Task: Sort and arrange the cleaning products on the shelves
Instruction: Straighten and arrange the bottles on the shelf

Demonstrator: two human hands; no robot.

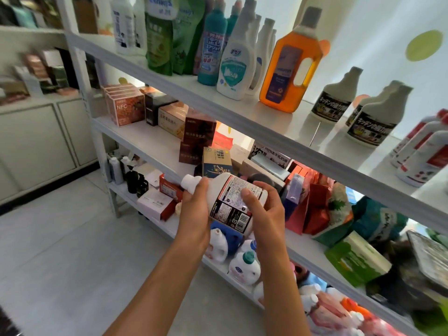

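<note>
Forearms: both reach up from the bottom edge toward the shelf unit, bare.
Left hand: fingers wrapped round the neck end of the white bottle, thumb up near the white cap.
Right hand: fingers curled over the label end of the same bottle, thumb pressed on the label.
Bottle pose: tilted, cap to the upper left, back label facing the camera (barcode at the lower end), held in the air in front of the shelves.
Top shelf: 3 matching black-label bottles on the right, orange jug just left of them, then a white bottle with teal label, a teal bottle, green refill pouches.
Far right: red-and-white bottles, partly cut off.
Middle shelf: cartons, incl. orange NFC boxes at its left end.
Lower shelves: small white jugs under the hands, bags and pouches to the right (blurred).
</note>
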